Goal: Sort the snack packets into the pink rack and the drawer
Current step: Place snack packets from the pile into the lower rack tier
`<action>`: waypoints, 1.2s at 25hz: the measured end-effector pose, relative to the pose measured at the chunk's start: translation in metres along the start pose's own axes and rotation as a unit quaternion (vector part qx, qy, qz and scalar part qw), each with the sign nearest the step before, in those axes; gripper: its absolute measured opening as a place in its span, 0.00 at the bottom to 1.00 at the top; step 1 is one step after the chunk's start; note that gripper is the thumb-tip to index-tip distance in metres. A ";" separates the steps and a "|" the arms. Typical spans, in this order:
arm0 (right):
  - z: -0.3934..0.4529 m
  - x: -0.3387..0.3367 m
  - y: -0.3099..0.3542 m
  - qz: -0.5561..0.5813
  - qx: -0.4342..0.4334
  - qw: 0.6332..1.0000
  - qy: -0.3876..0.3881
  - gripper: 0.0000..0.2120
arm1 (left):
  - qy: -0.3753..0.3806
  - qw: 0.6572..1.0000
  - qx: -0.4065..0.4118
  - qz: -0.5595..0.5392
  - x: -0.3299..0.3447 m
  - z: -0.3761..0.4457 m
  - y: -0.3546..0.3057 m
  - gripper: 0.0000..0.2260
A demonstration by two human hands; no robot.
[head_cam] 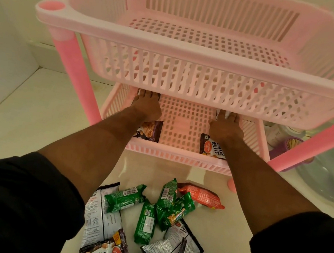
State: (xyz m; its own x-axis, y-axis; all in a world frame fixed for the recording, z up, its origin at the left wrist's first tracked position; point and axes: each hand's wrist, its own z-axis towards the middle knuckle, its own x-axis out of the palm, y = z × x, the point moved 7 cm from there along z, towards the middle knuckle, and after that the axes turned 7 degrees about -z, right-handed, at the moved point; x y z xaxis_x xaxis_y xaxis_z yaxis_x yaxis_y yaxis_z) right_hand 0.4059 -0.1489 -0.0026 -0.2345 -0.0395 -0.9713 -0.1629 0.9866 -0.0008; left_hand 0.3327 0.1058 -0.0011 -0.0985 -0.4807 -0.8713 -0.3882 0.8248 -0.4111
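Both hands reach into the lower tray point(175, 156) of the pink rack point(195, 42), each laid flat over a salted-peanut packet: the left hand point(147, 105) rests fingers spread on the packet at the tray's left side point(150, 131), the right hand point(227, 126) on the packet at the right side point(212, 148). Neither grip pinches; the palms press down, though the fingertips are partly hidden under the upper tray. The unsorted packets point(153, 216) lie heaped on the bench in front: green biscuit packs, an orange one point(201, 196), and more peanut sachets. These look light, thin and crinkly, with slick foil that may slide under a flat palm; pinching a crimped end seam or a long edge would likely hold better. No drawer is in view.
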 end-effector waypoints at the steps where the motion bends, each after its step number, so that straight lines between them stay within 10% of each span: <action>1: 0.000 -0.002 -0.001 0.001 0.002 1.000 -0.004 0.32 | -0.002 1.000 -0.001 0.002 -0.001 0.000 0.000 0.35; 30: -0.205 -0.066 -0.029 0.100 -0.125 0.922 -0.354 0.13 | -0.210 0.935 0.235 -0.165 -0.017 -0.218 -0.044 0.16</action>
State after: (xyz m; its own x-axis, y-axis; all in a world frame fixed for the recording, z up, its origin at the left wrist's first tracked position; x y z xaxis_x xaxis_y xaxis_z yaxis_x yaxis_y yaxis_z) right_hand 0.2300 -0.2074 0.1097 0.3860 0.3389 -0.8580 -0.4199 0.8927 0.1637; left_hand 0.1515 0.0125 0.0900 0.3618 -0.6535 -0.6648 0.1207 0.7400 -0.6617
